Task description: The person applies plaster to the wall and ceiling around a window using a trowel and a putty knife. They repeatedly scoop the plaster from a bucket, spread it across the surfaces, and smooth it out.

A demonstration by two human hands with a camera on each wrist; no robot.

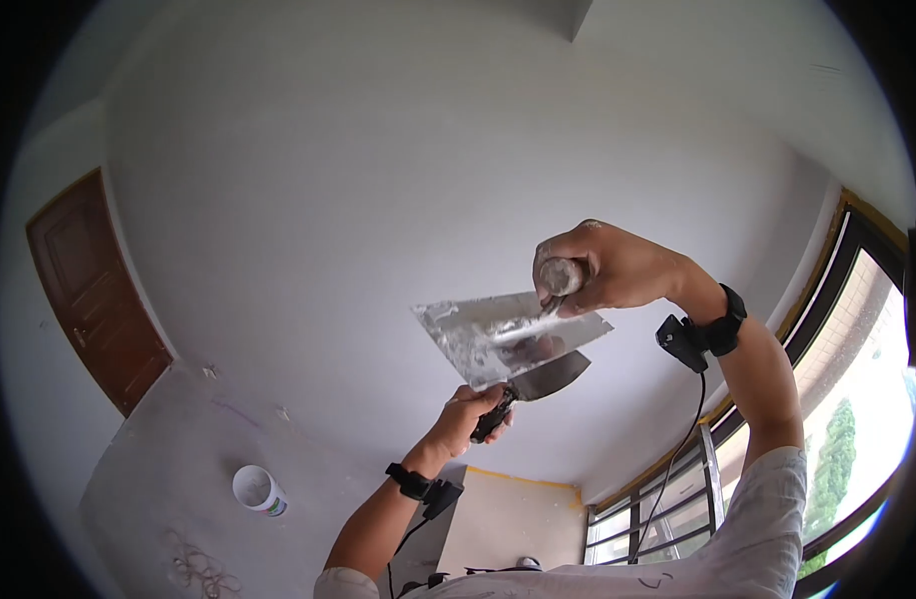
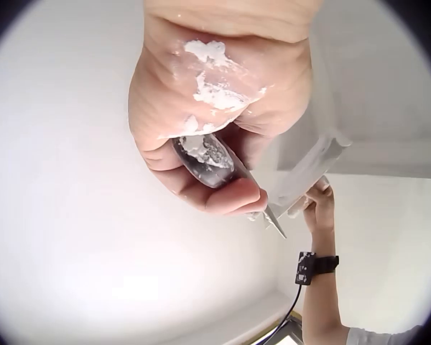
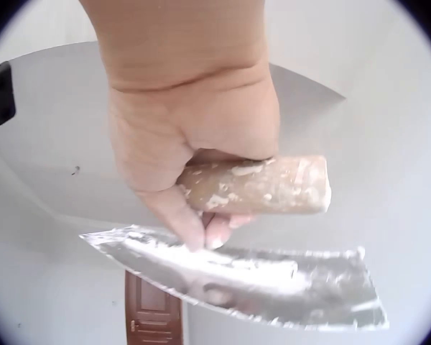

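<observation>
My right hand [image 1: 612, 265] grips the round wooden handle [image 3: 262, 185] of a plastering trowel [image 1: 508, 334]. White plaster streaks the trowel's metal blade [image 3: 330, 291], thickest along the mount. Lower down, my left hand [image 1: 468, 417] grips a putty knife by its dark handle [image 2: 205, 162]. The knife's curved blade [image 1: 553, 377] sits just below the trowel and partly overlaps it in the head view. White plaster is smeared on the left palm [image 2: 215, 90] and on the knife handle's end. Both tools are held up in the air before the wall.
A white bucket [image 1: 260, 489] stands on the floor at the lower left. A brown door [image 1: 96, 290] is at far left, a dark-framed window [image 1: 857, 399] at right. Cables hang from both wrist cameras; the right one [image 1: 683, 342] trails past the metal railing [image 1: 667, 499].
</observation>
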